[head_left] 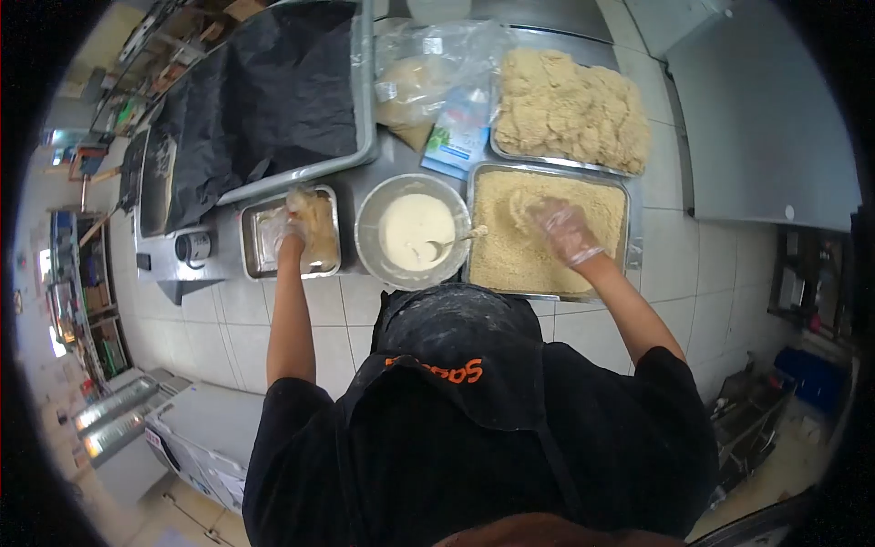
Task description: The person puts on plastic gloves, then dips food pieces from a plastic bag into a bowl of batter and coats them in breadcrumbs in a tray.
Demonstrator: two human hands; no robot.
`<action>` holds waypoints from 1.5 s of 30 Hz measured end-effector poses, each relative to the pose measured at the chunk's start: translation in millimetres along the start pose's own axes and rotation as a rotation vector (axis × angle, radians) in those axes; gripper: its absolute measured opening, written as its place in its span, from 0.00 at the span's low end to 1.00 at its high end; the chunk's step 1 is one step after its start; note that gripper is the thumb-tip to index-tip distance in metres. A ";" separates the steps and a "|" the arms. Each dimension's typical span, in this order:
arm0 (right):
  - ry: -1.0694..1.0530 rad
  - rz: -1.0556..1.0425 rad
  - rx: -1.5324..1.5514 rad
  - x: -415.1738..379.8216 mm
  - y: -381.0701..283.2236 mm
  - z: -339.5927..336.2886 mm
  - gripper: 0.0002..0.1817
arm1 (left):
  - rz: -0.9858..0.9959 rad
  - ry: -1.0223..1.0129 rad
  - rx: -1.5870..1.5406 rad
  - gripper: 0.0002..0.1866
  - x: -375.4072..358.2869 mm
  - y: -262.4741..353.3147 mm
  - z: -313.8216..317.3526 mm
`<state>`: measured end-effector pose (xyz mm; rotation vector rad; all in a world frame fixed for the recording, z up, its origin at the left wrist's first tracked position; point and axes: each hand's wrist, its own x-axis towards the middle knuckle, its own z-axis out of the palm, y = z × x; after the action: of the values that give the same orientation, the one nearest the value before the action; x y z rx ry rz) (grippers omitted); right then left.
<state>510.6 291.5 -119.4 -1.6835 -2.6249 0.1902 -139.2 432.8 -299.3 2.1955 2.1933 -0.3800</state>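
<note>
A crumb-covered lump (523, 208) lies in the crumbs (510, 260) of the crumb tray (629, 214), at the fingers of the gloved right hand (565, 230), as I watch from a distance. Those fingers curl down toward it; I cannot tell whether they are clamped on it. The step in hand, I judge, is coating at this tray; the next move calls for crumbs pressed over the lump without spilling past the rim.

Just to the left stands the bowl (367, 242) of white batter (415, 214), a spoon (434, 248) leaning in it. Beyond, the gloved left hand (289, 228) reaches into the small tray (336, 223) beside pale pieces (321, 232); from my post I cannot tell if its fingers grip any.

Farther out on the tabletop (348, 185) are a heaped tray (547, 164), a blue-and-white packet (458, 132), clear plastic (456, 41), a black sheet (264, 91) over a large tray (367, 82), and a mug (193, 246).

I count two hands, one bowl, one spoon, one packet, one sheet and one mug, plus four trays: crumb, small, heaped and large. The pale pieces overlap too much to number.
</note>
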 end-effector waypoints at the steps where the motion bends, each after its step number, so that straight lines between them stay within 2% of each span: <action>1: 0.032 -0.039 -0.114 -13.2 -3.0 15.4 0.19 | -0.036 -0.074 0.006 0.20 -9.1 24.5 -54.8; 2: 0.003 -0.099 -0.159 -31.9 -2.9 38.7 0.20 | -0.071 -0.147 0.015 0.21 -20.6 53.6 -118.9; 4: -0.046 -0.206 -0.195 -67.5 1.9 75.7 0.21 | -0.052 -0.180 -0.010 0.23 -6.4 41.3 -109.9; 5: -0.041 -0.234 -0.163 -77.6 3.4 77.6 0.21 | -0.028 -0.187 0.022 0.23 4.0 22.2 -82.4; 6: 0.061 -0.247 0.006 -80.0 -1.5 53.8 0.21 | 0.035 -0.174 0.055 0.22 21.4 -4.9 -40.4; 7: 0.054 -0.238 -0.002 -86.4 3.4 50.4 0.21 | 0.112 -0.147 0.093 0.22 39.6 -28.8 -2.2; 9: -0.015 -0.014 0.194 -99.0 14.7 46.3 0.25 | 0.258 -0.053 0.164 0.22 59.0 -55.9 43.9; 10: -0.010 -0.004 0.191 -105.0 17.2 45.5 0.25 | 0.242 -0.220 0.223 0.22 61.8 -54.4 28.6; 12: 0.099 0.452 0.521 -112.8 14.1 35.4 0.26 | 0.260 -0.219 0.191 0.21 63.6 -53.9 25.2; 13: 0.103 0.461 0.523 -110.7 8.0 35.0 0.26 | 0.251 -0.272 0.180 0.21 64.4 -53.2 23.7; 14: 0.021 0.684 0.278 -96.0 -7.4 19.0 0.28 | 0.241 -0.325 0.169 0.20 67.4 -54.4 26.8; 16: -0.061 0.912 0.024 -96.1 -8.2 42.8 0.30 | 0.225 -0.427 0.145 0.19 74.8 -54.3 35.5; 18: 0.246 0.721 -0.093 -105.6 16.6 129.0 0.32 | 0.223 -0.472 0.138 0.19 71.8 -54.6 41.6; 19: 0.254 0.732 -0.091 -97.9 20.6 115.5 0.32 | 0.156 -0.416 0.104 0.19 68.6 -58.0 42.0; 21: 0.067 1.008 0.909 -77.9 24.5 59.6 0.37 | 0.097 -0.348 0.076 0.18 76.9 -61.4 30.0; 23: 0.102 0.932 1.025 -69.1 27.8 49.4 0.37 | 0.071 -0.430 -0.265 0.17 80.7 -63.3 9.5; 24: 0.127 0.850 1.134 -65.3 28.9 43.6 0.38 | 0.091 -0.426 -0.238 0.17 73.0 -59.8 -1.7; 28: 0.034 0.794 1.083 -21.8 6.4 -3.7 0.36 | 0.160 -0.404 -0.054 0.19 31.6 -25.5 -62.6; 30: 0.130 0.759 1.294 -2.7 -7.2 -7.3 0.34 | 0.203 -0.375 -0.042 0.20 27.5 -25.2 -68.5; 31: 0.130 0.755 1.290 8.2 -10.9 -6.4 0.34 | 0.257 -0.316 -0.051 0.21 24.1 -25.8 -68.7; 32: 0.022 0.794 1.143 20.6 -12.4 -2.5 0.36 | 0.255 -0.313 -0.054 0.21 23.2 -28.8 -63.2; 33: -0.081 0.828 0.993 31.1 -15.8 3.4 0.39 | 0.206 -0.327 -0.015 0.22 21.7 -29.6 -59.6; 34: -0.078 0.828 0.991 33.9 -29.8 14.0 0.39 | 0.160 -0.339 0.025 0.23 21.6 -30.0 -56.2; 36: -0.069 0.680 0.092 29.7 -62.4 34.6 0.44 | 0.073 -0.430 -0.013 0.23 -0.2 -0.2 -116.1; 37: -0.062 0.686 0.081 33.4 -65.1 30.4 0.44 | 0.121 -0.353 -0.070 0.23 -7.9 10.7 -143.0; 39: -0.316 0.715 0.141 43.5 -63.3 19.0 0.51 | 0.270 -0.244 -0.173 0.21 -18.1 22.4 -172.9; 42: -0.220 0.656 0.088 40.4 -69.4 26.5 0.46 | 0.338 -0.258 -0.169 0.20 -7.6 8.3 -161.6; 43: -0.210 0.666 0.075 37.1 -64.2 35.9 0.46 | 0.456 -0.175 -0.024 0.21 -6.2 6.2 -156.5; 44: -0.146 0.655 0.083 29.8 -54.8 48.9 0.45 | 0.462 -0.164 -0.033 0.21 -8.8 7.3 -163.4; 45: -0.084 0.636 0.089 26.8 -45.4 51.5 0.45 | 0.383 -0.184 -0.208 0.22 -17.5 12.3 -177.5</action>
<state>454.1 292.3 -166.8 -2.4554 -1.9935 0.3803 -98.5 447.6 -125.9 2.2883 1.5955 -0.3095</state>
